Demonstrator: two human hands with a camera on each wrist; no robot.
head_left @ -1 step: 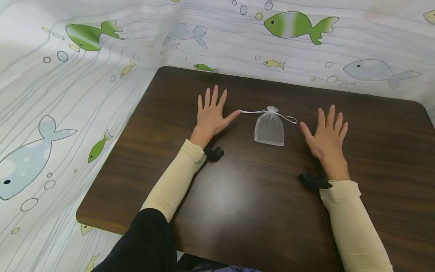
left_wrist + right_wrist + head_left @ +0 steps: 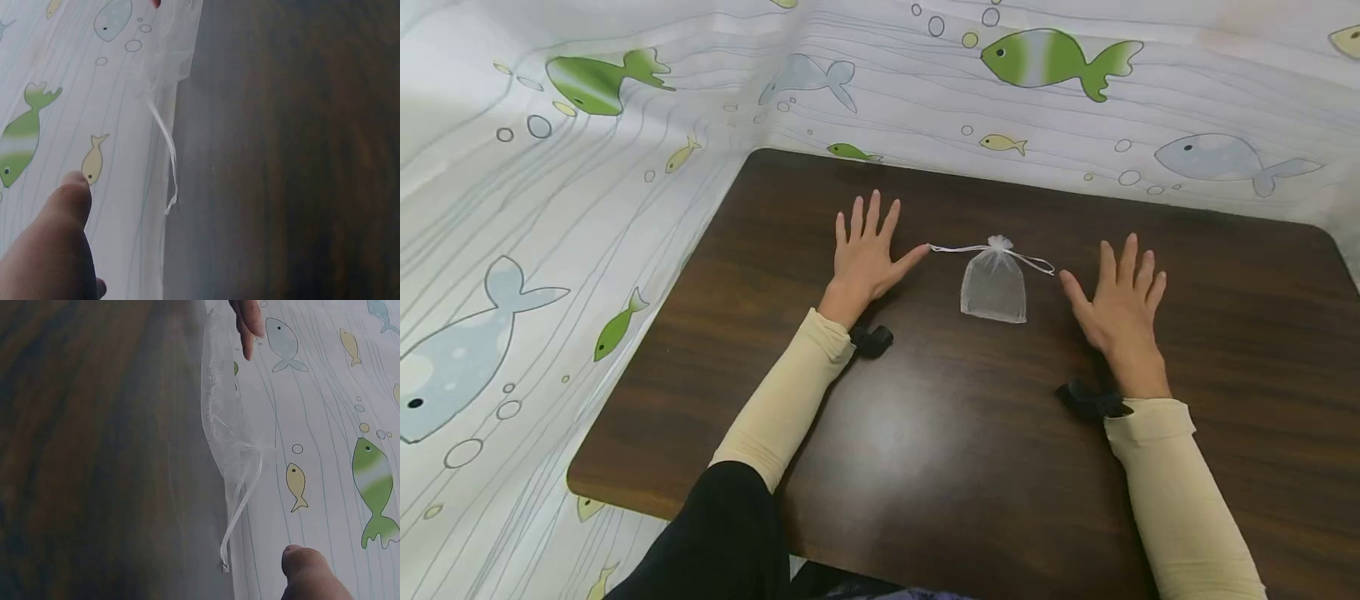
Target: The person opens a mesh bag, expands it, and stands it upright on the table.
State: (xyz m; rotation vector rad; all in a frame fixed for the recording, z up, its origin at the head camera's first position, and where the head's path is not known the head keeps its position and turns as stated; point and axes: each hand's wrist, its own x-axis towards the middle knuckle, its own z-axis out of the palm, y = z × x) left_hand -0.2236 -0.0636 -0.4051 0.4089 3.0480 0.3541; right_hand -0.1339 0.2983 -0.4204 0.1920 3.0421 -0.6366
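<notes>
A small sheer white drawstring pouch [image 2: 992,290] lies on the dark wooden table [image 2: 940,475], its gathered neck toward the far side. White cords run out from the neck to both sides. My left hand [image 2: 867,265] rests flat with fingers spread, its thumb tip right at the end of the left cord [image 2: 955,248]. To the right of the pouch, my right hand [image 2: 1122,321] also lies spread, thumb tip close to the right cord's looped end [image 2: 1041,265]. Neither hand grips anything. Both wrist views show the pouch side-on, with a thumb [image 2: 56,231] near the cord in the left one.
A white cloth [image 2: 910,100] printed with fish stands behind the table and along its left side. Black bands [image 2: 872,341] sit at both wrists, below cream sleeves [image 2: 786,400]. The table's rounded left edge runs down to the near corner.
</notes>
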